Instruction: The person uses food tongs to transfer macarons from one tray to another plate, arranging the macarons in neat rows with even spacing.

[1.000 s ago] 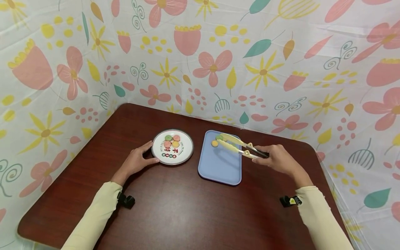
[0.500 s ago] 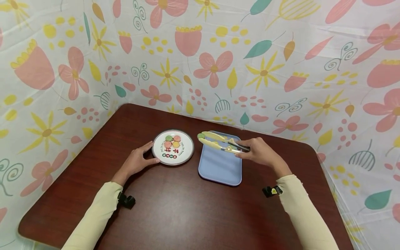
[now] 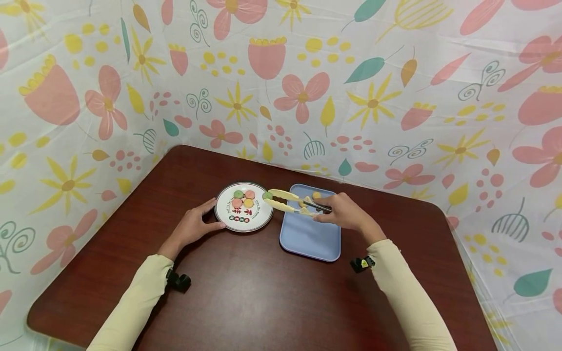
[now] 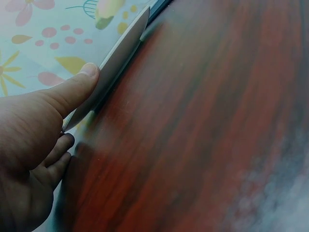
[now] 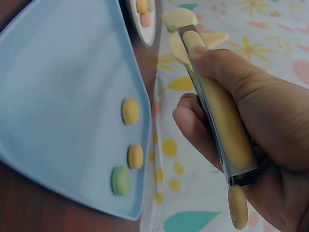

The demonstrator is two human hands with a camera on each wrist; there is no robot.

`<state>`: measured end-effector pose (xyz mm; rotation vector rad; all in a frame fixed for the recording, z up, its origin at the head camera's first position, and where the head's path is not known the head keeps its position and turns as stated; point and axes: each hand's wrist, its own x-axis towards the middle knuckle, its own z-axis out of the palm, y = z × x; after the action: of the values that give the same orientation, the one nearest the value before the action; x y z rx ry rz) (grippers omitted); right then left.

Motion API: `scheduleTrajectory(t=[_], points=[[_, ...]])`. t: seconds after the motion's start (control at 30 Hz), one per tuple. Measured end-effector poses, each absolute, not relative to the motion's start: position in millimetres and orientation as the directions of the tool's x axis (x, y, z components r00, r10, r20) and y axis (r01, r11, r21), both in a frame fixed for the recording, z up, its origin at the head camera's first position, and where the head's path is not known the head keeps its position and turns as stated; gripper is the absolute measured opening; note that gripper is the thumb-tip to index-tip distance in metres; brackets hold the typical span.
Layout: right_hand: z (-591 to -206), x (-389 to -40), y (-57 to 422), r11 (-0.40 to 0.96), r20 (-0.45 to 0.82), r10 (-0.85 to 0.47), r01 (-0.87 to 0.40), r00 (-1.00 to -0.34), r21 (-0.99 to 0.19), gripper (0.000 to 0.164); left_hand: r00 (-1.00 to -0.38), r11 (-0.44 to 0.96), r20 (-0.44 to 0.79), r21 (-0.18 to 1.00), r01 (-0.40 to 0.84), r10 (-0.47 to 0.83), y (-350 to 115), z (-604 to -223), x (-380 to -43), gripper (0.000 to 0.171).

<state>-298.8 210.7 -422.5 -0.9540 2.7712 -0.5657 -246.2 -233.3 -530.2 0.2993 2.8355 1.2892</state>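
My left hand point(image 3: 195, 225) holds the left rim of a round white plate point(image 3: 260, 215) with dark edging and printed characters; in the left wrist view its thumb point(image 4: 79, 89) lies along the rim. Several pink, green and yellow macarons point(image 3: 248, 203) sit together on the plate. My right hand point(image 3: 344, 210) grips metal tongs point(image 3: 281, 194) with pale yellow tips, pointing left. Between those tips a green macaron point(image 3: 267, 196) is pinched, over the plate's right rim. In the right wrist view the hand wraps the tongs' handle point(image 5: 224, 116).
A blue tray point(image 3: 307, 241) lies right of the plate. Two yellow macarons point(image 5: 130, 111) and a green macaron point(image 5: 121, 181) rest on it near one edge. The dark red-brown table point(image 3: 246, 292) meets a flower-printed cloth point(image 3: 281, 97) behind and at the sides.
My right hand has carried the tongs leftward from over the tray to the plate's right rim, with the green macaron in their tips. My left hand stays at the plate.
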Motion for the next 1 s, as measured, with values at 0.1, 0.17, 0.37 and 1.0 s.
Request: scheduleTrajectory(t=[0.1, 0.17, 0.37, 1.0], points=[[-428.0, -301.6, 205.1, 0.717, -0.014, -0.628, -0.571, -0.778, -0.401, 0.058, -0.981, 0.639, 0.068, 0.750, 0.170, 0.181, -233.1, -530.2, -246.0, 0.095], [-431.0, -303.4, 201.9, 0.707, 0.001, -0.636, -0.584, -0.771, -0.398, 0.057, -0.981, 0.637, 0.071, 0.752, 0.171, 0.179, -232.9, -530.6, -246.2, 0.095], [-436.1, -306.9, 194.8, 0.692, 0.005, -0.659, -0.610, -0.752, -0.387, 0.050, -0.980, 0.643, 0.079, 0.744, 0.178, 0.181, -233.1, -531.9, -247.5, 0.095], [-435.7, -302.2, 201.3, 0.701, -0.004, -0.645, -0.590, -0.764, -0.401, 0.058, -0.980, 0.626, 0.065, 0.761, 0.170, 0.187, -233.2, -529.3, -245.9, 0.097]])
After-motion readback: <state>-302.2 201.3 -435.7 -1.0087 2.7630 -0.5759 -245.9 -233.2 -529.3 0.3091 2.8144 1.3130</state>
